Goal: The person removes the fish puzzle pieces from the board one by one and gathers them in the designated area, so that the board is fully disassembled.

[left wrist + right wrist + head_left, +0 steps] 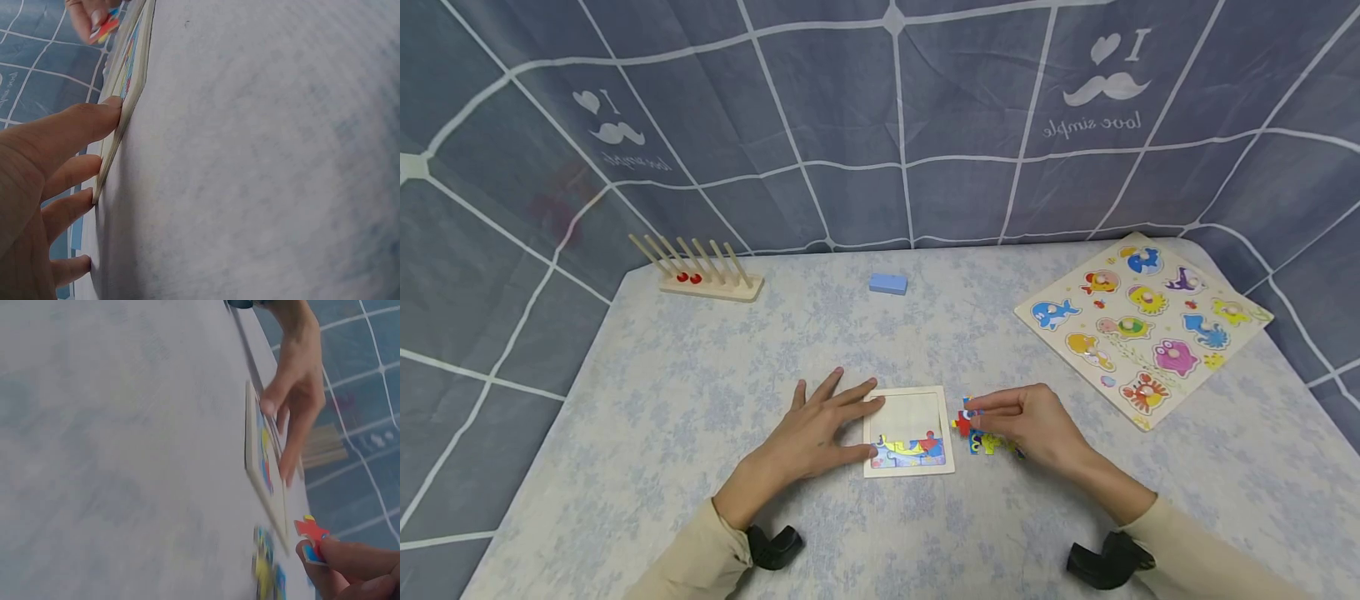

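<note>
A small wooden puzzle frame (950, 433) lies on the table, its lower part filled with joined jigsaw pieces (910, 452). My left hand (814, 429) rests spread along the frame's left side, thumb and fingertips on its edge. Just right of the frame, my right hand (1037, 425) pinches a red and blue jigsaw piece (312, 536) between thumb and fingers. Beneath that hand lie loose yellow and blue pieces (988, 443), partly hidden by it.
At the back left stands a wooden peg rack (715, 287) with red beads. A blue block (888, 284) lies at the back middle. Toward the right is a sea-animal peg puzzle board (1112, 358). A grey-blue checked cloth (850, 125) hangs behind the table.
</note>
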Motion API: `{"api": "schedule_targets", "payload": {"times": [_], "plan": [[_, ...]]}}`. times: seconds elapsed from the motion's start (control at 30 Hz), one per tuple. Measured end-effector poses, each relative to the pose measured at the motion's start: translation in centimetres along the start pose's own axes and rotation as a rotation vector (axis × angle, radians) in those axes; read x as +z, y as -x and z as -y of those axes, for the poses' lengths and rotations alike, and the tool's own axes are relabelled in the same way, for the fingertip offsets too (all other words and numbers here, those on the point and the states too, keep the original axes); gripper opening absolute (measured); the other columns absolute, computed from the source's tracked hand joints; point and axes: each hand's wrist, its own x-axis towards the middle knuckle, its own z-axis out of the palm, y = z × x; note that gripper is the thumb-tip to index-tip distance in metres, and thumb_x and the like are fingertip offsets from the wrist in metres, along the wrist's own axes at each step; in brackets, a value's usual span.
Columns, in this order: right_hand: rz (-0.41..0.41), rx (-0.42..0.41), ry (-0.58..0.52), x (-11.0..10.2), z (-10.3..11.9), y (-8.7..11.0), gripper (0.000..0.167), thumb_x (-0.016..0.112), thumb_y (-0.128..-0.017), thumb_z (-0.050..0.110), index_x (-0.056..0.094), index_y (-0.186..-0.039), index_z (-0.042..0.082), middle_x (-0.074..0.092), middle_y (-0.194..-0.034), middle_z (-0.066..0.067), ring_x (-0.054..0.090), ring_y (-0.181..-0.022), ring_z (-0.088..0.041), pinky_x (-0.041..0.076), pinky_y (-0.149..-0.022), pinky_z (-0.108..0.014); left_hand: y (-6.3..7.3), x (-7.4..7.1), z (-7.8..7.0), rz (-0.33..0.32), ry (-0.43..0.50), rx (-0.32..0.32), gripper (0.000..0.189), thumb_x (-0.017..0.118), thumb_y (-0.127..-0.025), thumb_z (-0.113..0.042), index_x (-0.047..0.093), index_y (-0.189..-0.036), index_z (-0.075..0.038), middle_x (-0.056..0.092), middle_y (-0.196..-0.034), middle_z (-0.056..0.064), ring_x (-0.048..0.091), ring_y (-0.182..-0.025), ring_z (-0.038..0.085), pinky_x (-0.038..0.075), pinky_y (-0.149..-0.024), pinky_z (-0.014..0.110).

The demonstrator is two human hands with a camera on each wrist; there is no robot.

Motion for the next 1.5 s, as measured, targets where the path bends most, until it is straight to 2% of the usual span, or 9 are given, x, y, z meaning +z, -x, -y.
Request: {"api": "schedule_targets", "payload": {"times": [0.13, 0.27, 0.37, 0.53, 0.63, 0.73, 0.8, 1.17, 1.5], "plan": [[-0.026, 0.043, -0.016, -2.1, -1.1, 1.0, 0.033, 0.077, -0.086, 0.021, 0.074, -0.111, 0.000, 0.075, -0.090, -0.009, 0.029, -0.040, -0.007, 0.025, -0.038, -0.021, 0.0, -0.1, 0.0, -0.003, -0.001, 0.006, 0.067, 0.072, -0.085, -0.050, 0.055, -0.143, -0.022, 0.036, -0.156, -0.005, 0.014, -0.148, 0.039, 0.005, -0.105, 0.077], [-0.069, 0.077, 0.022, -4.0, -2.1, 2.0, 0.040, 0.078, -0.085, 0.028, 0.073, -0.114, 0.001, 0.075, -0.085, -0.006, 0.026, -0.040, -0.007, 0.026, -0.038, -0.024, 0.0, -0.1, 0.1, -0.007, -0.005, 0.010, 0.066, 0.072, -0.085, -0.050, 0.055, -0.143, -0.022, 0.036, -0.156, -0.004, 0.014, -0.148, 0.039, 0.006, -0.105, 0.078], [-0.109, 0.100, 0.072, -5.3, -2.7, 2.7, 0.042, 0.078, -0.084, 0.031, 0.073, -0.114, 0.002, 0.069, -0.069, 0.000, 0.026, -0.042, -0.008, 0.027, -0.039, -0.025, 0.0, -0.1, 0.1, -0.008, -0.006, 0.014, 0.066, 0.072, -0.085, -0.049, 0.055, -0.142, -0.021, 0.037, -0.156, -0.004, 0.015, -0.148, 0.040, 0.006, -0.104, 0.078], [-0.152, 0.128, 0.125, -6.6, -3.8, 3.5, 0.039, 0.078, -0.085, 0.029, 0.074, -0.112, 0.002, 0.041, -0.049, 0.009, 0.026, -0.044, -0.007, 0.027, -0.039, -0.026, -0.1, -0.2, 0.2, -0.007, -0.007, 0.018, 0.066, 0.072, -0.086, -0.050, 0.055, -0.143, -0.022, 0.036, -0.156, -0.004, 0.014, -0.148, 0.039, 0.006, -0.104, 0.078], [-0.154, 0.120, 0.170, -6.7, -4.1, 3.6, 0.036, 0.077, -0.085, 0.031, 0.076, -0.110, 0.005, 0.050, -0.054, 0.007, 0.036, -0.049, -0.006, 0.032, -0.043, -0.025, -0.1, -0.2, 0.2, -0.008, -0.009, 0.018, 0.066, 0.072, -0.085, -0.050, 0.055, -0.143, -0.022, 0.036, -0.156, -0.004, 0.014, -0.148, 0.039, 0.006, -0.104, 0.078], [-0.156, 0.083, 0.247, -6.5, -4.3, 3.7, 0.032, 0.078, -0.085, 0.031, 0.077, -0.107, 0.008, 0.072, -0.080, -0.001, 0.050, -0.064, -0.005, 0.040, -0.052, -0.023, 0.0, -0.2, 0.2, -0.006, -0.006, 0.010, 0.067, 0.071, -0.085, -0.051, 0.054, -0.143, -0.023, 0.035, -0.157, -0.006, 0.013, -0.148, 0.038, 0.005, -0.105, 0.077], [-0.167, 0.049, 0.307, -6.4, -4.3, 3.7, 0.029, 0.078, -0.084, 0.030, 0.078, -0.105, 0.009, 0.074, -0.099, -0.004, 0.053, -0.073, -0.005, 0.041, -0.057, -0.022, 0.1, -0.2, 0.2, -0.005, -0.002, 0.008, 0.067, 0.071, -0.085, -0.051, 0.054, -0.143, -0.023, 0.034, -0.157, -0.006, 0.012, -0.148, 0.038, 0.004, -0.105, 0.077], [-0.236, -0.034, 0.456, -6.0, -4.3, 3.6, 0.019, 0.081, -0.081, 0.024, 0.080, -0.097, 0.014, 0.065, -0.072, 0.005, 0.042, -0.054, -0.008, 0.031, -0.048, -0.026, 0.1, 0.0, 0.2, -0.015, 0.005, 0.010, 0.068, 0.073, -0.084, -0.051, 0.055, -0.143, -0.023, 0.035, -0.156, -0.005, 0.013, -0.148, 0.039, 0.004, -0.105, 0.077], [-0.267, -0.011, 0.535, -5.9, -4.5, 3.6, 0.009, 0.081, -0.079, 0.023, 0.079, -0.087, 0.020, 0.061, -0.073, 0.006, 0.045, -0.061, -0.011, 0.031, -0.051, -0.027, 0.1, 0.2, 0.3, -0.024, 0.015, 0.027, 0.067, 0.074, -0.084, -0.049, 0.056, -0.142, -0.022, 0.036, -0.156, -0.005, 0.014, -0.148, 0.040, 0.005, -0.104, 0.078]]}}
